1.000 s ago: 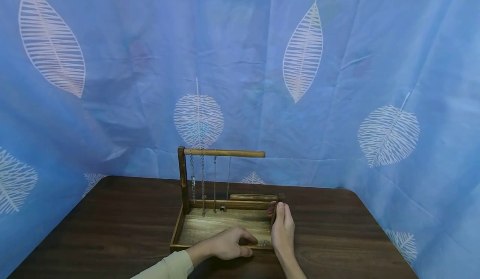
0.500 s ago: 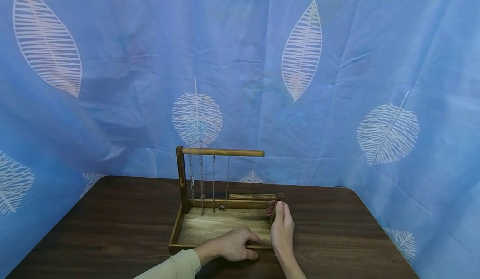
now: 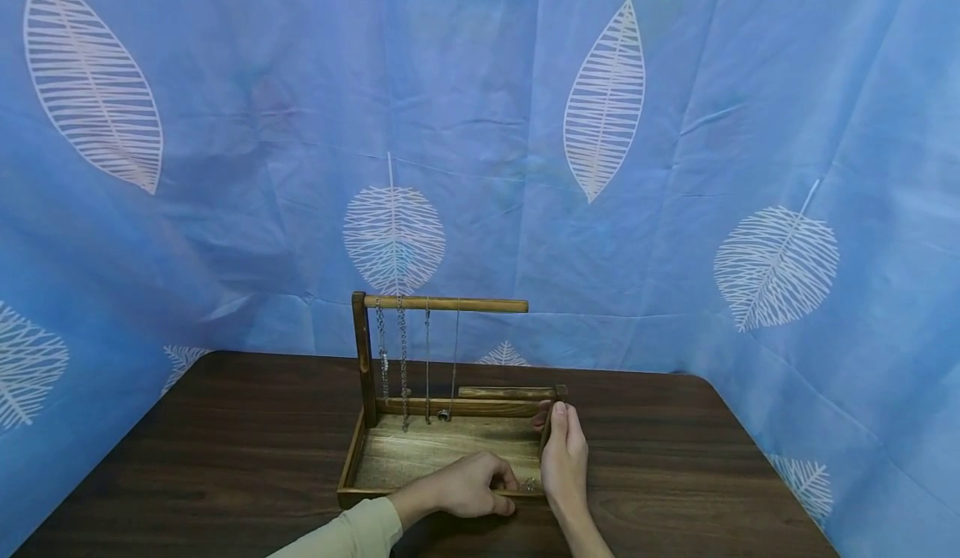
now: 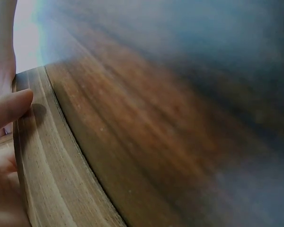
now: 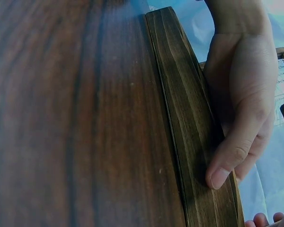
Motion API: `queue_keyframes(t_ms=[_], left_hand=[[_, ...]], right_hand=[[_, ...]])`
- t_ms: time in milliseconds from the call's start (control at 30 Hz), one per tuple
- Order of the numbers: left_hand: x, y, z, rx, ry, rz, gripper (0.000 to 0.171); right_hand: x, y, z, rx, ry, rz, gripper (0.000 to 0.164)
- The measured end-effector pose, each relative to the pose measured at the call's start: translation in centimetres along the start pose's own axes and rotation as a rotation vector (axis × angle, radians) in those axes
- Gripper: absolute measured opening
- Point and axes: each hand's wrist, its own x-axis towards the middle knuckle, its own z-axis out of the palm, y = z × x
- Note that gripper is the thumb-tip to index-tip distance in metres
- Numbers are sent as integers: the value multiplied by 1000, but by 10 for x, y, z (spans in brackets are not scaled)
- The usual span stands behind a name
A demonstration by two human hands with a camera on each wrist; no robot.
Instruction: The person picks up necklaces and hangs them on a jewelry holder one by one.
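A wooden jewelry stand (image 3: 348,466) with a shallow tray base sits on the table. Several silver necklaces (image 3: 403,366) hang from its upper bar (image 3: 450,304), one with a ring-like pendant (image 3: 444,414). My left hand (image 3: 468,485) grips the tray's front wall (image 5: 194,118), thumb on the outer face and fingers curled inside. In the right wrist view the left thumb (image 5: 220,177) presses that wall. My right hand (image 3: 564,458) holds the right end of the stand, its fingers partly hidden behind the upright piece. A small shiny piece (image 3: 528,485) lies in the tray's front right corner, beside the left fingertips.
A shorter, lower bar (image 3: 510,393) runs along the stand's back right. The dark wooden table (image 3: 187,449) extends to both sides. A blue curtain (image 3: 480,108) with white leaf prints hangs behind the table.
My left hand has slid slightly right along the tray's front wall, toward the right hand. The right hand keeps its hold, and the head view has shifted a little.
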Motion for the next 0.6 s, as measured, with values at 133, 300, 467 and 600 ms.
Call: queue_keyframes(t_ms=[133,300,467,600], left_hand=[[-1,-1,0,-95,18,22,7],[-2,-3,0,-204,59,69,8],[-3,-2,-2,-271,126,113,9],[-3,-1,-3,-292,137,140,6]], right_hand=[[1,2,0,4,2,8,42],[1,2,0,13,1,17,42],[2,1,0,8,9,20,43],[2,1,-1,9,2,18,44]])
